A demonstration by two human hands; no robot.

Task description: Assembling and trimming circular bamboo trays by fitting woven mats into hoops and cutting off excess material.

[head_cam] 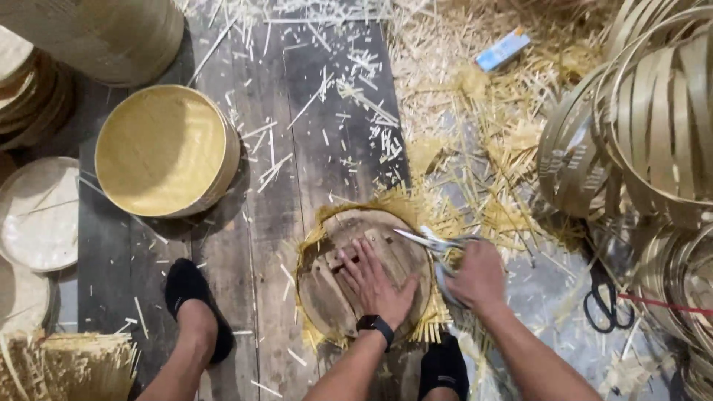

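Observation:
My left hand (pixel 373 281) lies flat, fingers spread, on a round wooden disc (pixel 386 241) on the floor. A woven bamboo mat (pixel 405 202) sticks out as a fringe from under the disc's rim. My right hand (pixel 479 276) grips metal scissors (pixel 425 240), whose blades point left along the disc's upper right edge at the fringe. A black watch (pixel 376 324) sits on my left wrist. My feet in black socks (pixel 190 291) rest on either side of the disc.
A finished round bamboo basket (pixel 163 152) stands at the left, with flat round lids (pixel 37 215) beside it. Coiled bamboo strip hoops (pixel 653 119) pile up at the right. Black scissors (pixel 605 304) lie on the floor. Bamboo trimmings (pixel 475 126) litter the dark planks.

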